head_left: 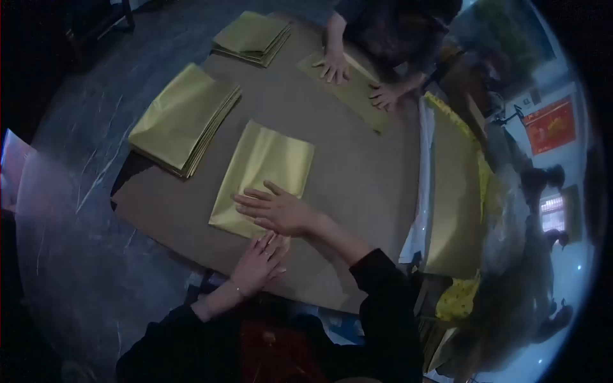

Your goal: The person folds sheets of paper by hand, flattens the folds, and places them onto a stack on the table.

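Observation:
A folded gold paper sheet [271,156] lies on the brown cardboard table top in front of me. My right hand [278,209] rests flat across its lower part, fingers spread and pointing left. Just below it, at the sheet's near edge, is my left hand [258,263]. Its fingers are stretched out toward the paper, the tips close to the right hand's wrist side. Neither hand grips anything that I can see.
The cardboard surface [364,204] carries a thick stack of folded gold sheets [179,118] at left and another stack [252,35] behind. Across from me, another person's hands press a gold strip [348,92]. Gold sheeting [453,204] with yellow edging stands at right.

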### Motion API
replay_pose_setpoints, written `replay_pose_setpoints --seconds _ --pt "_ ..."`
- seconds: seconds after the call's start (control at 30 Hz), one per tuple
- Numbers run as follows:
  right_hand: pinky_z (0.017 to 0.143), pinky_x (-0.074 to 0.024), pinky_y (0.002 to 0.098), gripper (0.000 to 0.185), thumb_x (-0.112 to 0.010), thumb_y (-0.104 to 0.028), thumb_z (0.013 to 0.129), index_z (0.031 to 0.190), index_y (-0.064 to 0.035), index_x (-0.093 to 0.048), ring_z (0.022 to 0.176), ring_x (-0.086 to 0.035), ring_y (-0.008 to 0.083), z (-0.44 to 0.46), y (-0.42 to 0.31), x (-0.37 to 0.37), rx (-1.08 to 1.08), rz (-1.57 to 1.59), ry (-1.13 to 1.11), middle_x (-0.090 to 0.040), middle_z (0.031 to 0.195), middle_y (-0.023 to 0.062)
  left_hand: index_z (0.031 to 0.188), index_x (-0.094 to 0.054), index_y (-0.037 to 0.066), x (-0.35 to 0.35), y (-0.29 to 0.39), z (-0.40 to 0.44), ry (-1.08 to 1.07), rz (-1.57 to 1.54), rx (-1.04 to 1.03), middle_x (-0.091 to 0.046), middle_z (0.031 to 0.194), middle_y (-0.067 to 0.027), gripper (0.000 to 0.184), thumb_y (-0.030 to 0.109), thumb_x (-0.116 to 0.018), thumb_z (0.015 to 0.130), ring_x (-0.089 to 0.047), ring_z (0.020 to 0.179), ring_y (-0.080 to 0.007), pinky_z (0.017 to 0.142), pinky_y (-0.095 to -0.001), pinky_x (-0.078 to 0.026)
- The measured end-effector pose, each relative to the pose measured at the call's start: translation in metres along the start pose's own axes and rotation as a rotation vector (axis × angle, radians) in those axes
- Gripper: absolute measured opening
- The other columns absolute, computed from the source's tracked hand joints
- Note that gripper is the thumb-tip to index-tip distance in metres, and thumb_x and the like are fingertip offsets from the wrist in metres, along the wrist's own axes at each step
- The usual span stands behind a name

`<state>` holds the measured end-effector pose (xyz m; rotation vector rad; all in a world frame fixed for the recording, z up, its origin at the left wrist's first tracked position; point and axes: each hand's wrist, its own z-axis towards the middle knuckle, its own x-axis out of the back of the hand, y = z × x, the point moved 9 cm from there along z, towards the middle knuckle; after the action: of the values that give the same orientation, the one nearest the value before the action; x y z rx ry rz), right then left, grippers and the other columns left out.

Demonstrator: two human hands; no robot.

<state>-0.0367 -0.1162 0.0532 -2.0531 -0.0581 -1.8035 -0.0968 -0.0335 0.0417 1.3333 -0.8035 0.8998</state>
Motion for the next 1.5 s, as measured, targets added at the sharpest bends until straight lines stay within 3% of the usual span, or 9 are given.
replay_pose_setpoints --seconds 0.4,0.47,0.7,0.87,1.0,1.17,1.37,1.43,1.5 --pt "0.115 -0.0136 0.0455 0.048 -0.03 -0.034 0.098 0.143 -0.017 -0.032 0.139 -0.024 0.0188 0.065 0.114 0.038 -0.262 -0.108 0.326 -0.026 0.151 -0.0002 0.13 -0.045 0.001 0.028 -0.026 -0.008 0.228 -0.248 0.065 -0.035 0.142 -0.019 0.057 0.035 -0.058 0.086 -0.031 0.132 -0.0376 0.106 -0.0507 -0.028" --pt "0.115 -0.0135 0.0455 0.048 -0.03 -0.033 0.098 0.143 -0.0171 -0.032 0.139 -0.024 0.0179 0.063 0.109 0.036 -0.263 -0.098 0.344 -0.026 0.151 -0.0008 0.133 -0.042 -0.002 0.056 -0.061 -0.018 0.301 0.17 0.47 -0.031 0.145 -0.0215 0.066 0.037 -0.062 0.083 -0.028 0.135 -0.0383 0.109 -0.0484 -0.026" --pt "0.115 -0.0138 0.0446 0.049 -0.031 -0.039 0.098 0.142 -0.0184 -0.035 0.138 -0.026 0.0156 0.055 -0.012 -0.006 0.036 0.018 0.104 -0.028 0.15 -0.0027 0.136 -0.03 -0.012 0.04 -0.077 -0.027 0.27 0.29 0.617 -0.023 0.146 -0.0272 0.09 0.054 -0.056 0.081 -0.022 0.137 -0.0394 0.11 -0.0476 -0.023" --pt "0.114 -0.0145 0.0468 0.048 -0.039 -0.027 0.096 0.142 -0.0143 -0.035 0.138 -0.027 0.0204 0.03 0.083 0.026 -0.328 -0.107 0.259 -0.031 0.149 0.0029 0.134 -0.035 -0.011 0.049 -0.073 -0.027 0.256 0.268 0.651 -0.03 0.142 -0.0278 0.087 0.054 -0.057 0.082 -0.029 0.134 -0.0384 0.109 -0.047 -0.026" --pt "0.113 -0.0119 0.0495 0.049 -0.028 -0.031 0.099 0.143 -0.0091 -0.031 0.14 -0.022 0.0249 -0.01 0.157 0.04 -0.625 -0.171 0.321 -0.027 0.15 0.0078 0.133 -0.037 -0.01 0.048 -0.076 -0.027 0.276 0.372 0.595 -0.033 0.141 -0.0272 0.083 0.054 -0.054 0.083 -0.03 0.133 -0.0378 0.109 -0.0455 -0.028" --pt "0.112 -0.0121 0.054 0.05 -0.035 -0.03 0.096 0.142 -0.0106 -0.034 0.14 -0.022 0.0276 -0.011 0.032 0.003 -0.381 -0.162 0.115 -0.026 0.151 0.009 0.133 -0.037 -0.01 0.035 -0.087 -0.022 0.204 0.354 0.658 -0.032 0.142 -0.0273 0.082 0.054 -0.049 0.085 -0.029 0.134 -0.0366 0.11 -0.0433 -0.027" --pt "0.112 -0.0119 0.0529 0.05 -0.035 -0.026 0.095 0.14 -0.0029 -0.034 0.139 -0.023 0.0291 -0.07 -0.068 -0.022 -0.331 -0.038 0.06 -0.027 0.15 0.013 0.122 -0.047 -0.007 0.058 -0.112 -0.013 0.103 -0.126 0.76 -0.046 0.126 -0.0215 0.061 0.029 -0.069 0.078 -0.043 0.12 -0.0347 0.091 -0.04 -0.048" --pt "0.11 -0.0212 0.0503 0.042 -0.045 -0.015 0.092 0.132 -0.0015 -0.045 0.133 -0.034 0.0324 -0.087 -0.08 -0.011 -0.304 0.139 0.24 -0.036 0.144 0.0161 0.107 -0.055 -0.004 0.084 -0.113 -0.018 0.385 -0.035 0.887 -0.056 0.107 -0.0189 0.031 0.014 -0.056 0.082 -0.053 0.111 -0.0332 0.082 -0.0411 -0.051" --pt "0.101 -0.0376 0.0437 0.03 -0.049 -0.013 0.093 0.12 -0.0006 -0.055 0.118 -0.051 0.0337 -0.109 -0.066 -0.003 -0.424 0.432 0.588 -0.052 0.13 0.0167 0.108 -0.055 -0.003 0.076 -0.132 -0.018 0.306 -0.132 1.004 -0.057 0.108 -0.0189 0.036 0.017 -0.063 0.079 -0.058 0.103 -0.0346 0.082 -0.0418 -0.052"
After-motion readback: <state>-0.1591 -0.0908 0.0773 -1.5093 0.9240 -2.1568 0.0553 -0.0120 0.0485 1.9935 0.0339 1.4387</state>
